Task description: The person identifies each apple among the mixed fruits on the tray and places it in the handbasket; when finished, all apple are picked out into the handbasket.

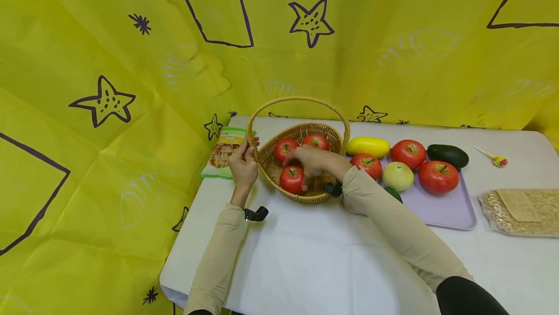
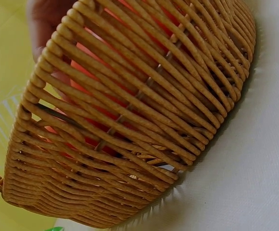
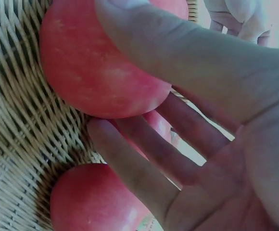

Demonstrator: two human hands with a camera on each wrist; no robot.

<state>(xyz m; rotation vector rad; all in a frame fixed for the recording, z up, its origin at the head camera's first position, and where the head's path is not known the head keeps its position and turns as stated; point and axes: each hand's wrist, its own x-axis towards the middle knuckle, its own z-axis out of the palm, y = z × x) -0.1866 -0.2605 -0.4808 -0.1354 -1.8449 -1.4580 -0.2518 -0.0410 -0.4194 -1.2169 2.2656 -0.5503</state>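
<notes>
A wicker basket (image 1: 313,199) with a tall arched handle (image 1: 299,98) stands on the white table. Inside it lie several red apples. My left hand (image 1: 243,167) pinches the handle's left foot by the rim. My right hand (image 1: 315,159) reaches over the basket's right side and holds the front apple (image 1: 291,180). In the right wrist view the thumb lies across this apple (image 3: 96,67) and the fingers are on its other side. Another apple (image 3: 94,197) sits close below the fingers. The left wrist view shows the basket's woven wall (image 2: 130,130) with red behind the gaps.
Right of the basket, a lilac tray (image 1: 465,213) bears more red apples (image 1: 438,177), a pale green fruit (image 1: 398,176), a yellow fruit (image 1: 369,147) and an avocado (image 1: 447,156). Farther right lie a lollipop (image 1: 500,161) and a bag of flakes (image 1: 524,213). A packet (image 1: 223,154) lies left.
</notes>
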